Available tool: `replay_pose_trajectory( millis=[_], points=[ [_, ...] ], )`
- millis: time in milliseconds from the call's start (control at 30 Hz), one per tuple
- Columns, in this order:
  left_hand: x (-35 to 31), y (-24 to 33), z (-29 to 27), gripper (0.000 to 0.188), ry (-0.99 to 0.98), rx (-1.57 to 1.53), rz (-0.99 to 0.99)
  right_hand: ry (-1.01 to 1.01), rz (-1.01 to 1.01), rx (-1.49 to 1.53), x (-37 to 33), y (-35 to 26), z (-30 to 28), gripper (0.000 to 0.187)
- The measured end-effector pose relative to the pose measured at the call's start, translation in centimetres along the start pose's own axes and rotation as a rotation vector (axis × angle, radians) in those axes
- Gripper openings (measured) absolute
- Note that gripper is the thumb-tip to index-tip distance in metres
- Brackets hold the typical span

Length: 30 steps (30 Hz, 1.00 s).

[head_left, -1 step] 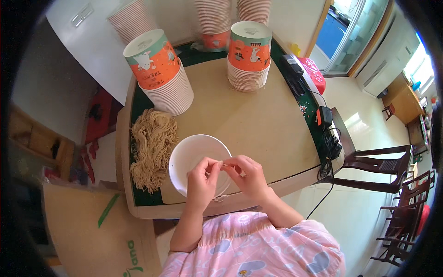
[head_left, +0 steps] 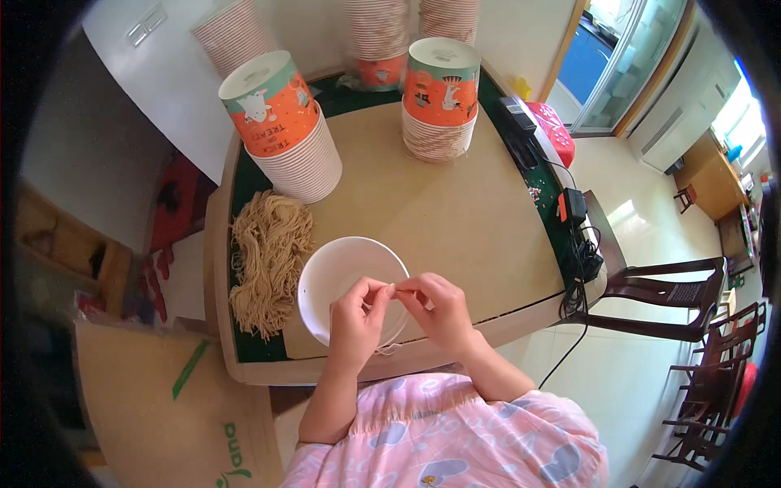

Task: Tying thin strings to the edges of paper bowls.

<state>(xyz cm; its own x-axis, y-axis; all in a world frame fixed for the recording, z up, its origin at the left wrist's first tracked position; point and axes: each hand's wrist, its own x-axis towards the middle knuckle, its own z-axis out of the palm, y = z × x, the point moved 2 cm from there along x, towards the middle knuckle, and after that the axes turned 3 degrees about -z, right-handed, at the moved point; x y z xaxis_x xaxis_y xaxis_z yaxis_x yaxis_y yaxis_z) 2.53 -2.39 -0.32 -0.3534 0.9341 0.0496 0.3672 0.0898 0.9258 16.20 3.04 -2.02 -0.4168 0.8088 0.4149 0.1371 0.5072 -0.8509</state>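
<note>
A white paper bucket [head_left: 316, 281] stands with its mouth up at the table's near edge, a small dark hole showing in its left wall. Over its right near rim my left hand [head_left: 358, 315] and my right hand [head_left: 434, 307] meet, thumbs and forefingers pinched together at the tips. Between them they seem to hold a thin string, mostly covered by the fingers. A pale loose string [head_left: 389, 350] shows below, at the bucket's near side. Left of the bucket lies a thick hank of beige string [head_left: 270, 260].
Upside-down stacks of orange and green printed paper buckets [head_left: 281, 122] [head_left: 442, 102] stand farther back, with more stacks [head_left: 376, 32] by the wall. Black adapters and cables [head_left: 574, 207] run along the right edge. A dark wooden chair [head_left: 663, 297] stands right; a cardboard box [head_left: 163, 398] lies lower left.
</note>
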Motion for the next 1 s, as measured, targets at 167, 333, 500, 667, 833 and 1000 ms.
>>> replay_pose_trajectory(
  millis=[167, 333, 500, 667, 833, 1000],
  points=[
    [-0.5, 0.1, -0.6, 0.013, -0.102, -0.069, -0.049, 0.038, 0.018, 0.022, 0.2, 0.0, -0.7, 0.013],
    [-1.2, 0.7, -0.2, 0.014, -0.285, -0.192, -0.086, 0.01, -0.103, 0.052, 0.2, 0.1, -0.9, 0.014],
    [-1.4, 1.4, -0.4, 0.017, -0.255, -0.402, -0.063, -0.007, -0.138, 0.061, 0.0, 0.1, -0.6, 0.012],
    [-1.9, 2.9, -1.8, 0.016, -0.262, -0.548, -0.1, -0.004, -0.101, 0.061, -0.4, 1.0, -0.4, 0.012],
    [-2.3, 3.2, -2.4, 0.01, -0.309, -0.499, -0.116, -0.032, -0.028, 0.227, 0.0, 2.5, -0.9, 0.01],
    [-1.7, 2.5, -5.2, 0.026, -0.18, -0.439, -0.115, -0.219, 0.261, 0.574, 4.0, 5.5, -3.1, 0.004]
  ],
)
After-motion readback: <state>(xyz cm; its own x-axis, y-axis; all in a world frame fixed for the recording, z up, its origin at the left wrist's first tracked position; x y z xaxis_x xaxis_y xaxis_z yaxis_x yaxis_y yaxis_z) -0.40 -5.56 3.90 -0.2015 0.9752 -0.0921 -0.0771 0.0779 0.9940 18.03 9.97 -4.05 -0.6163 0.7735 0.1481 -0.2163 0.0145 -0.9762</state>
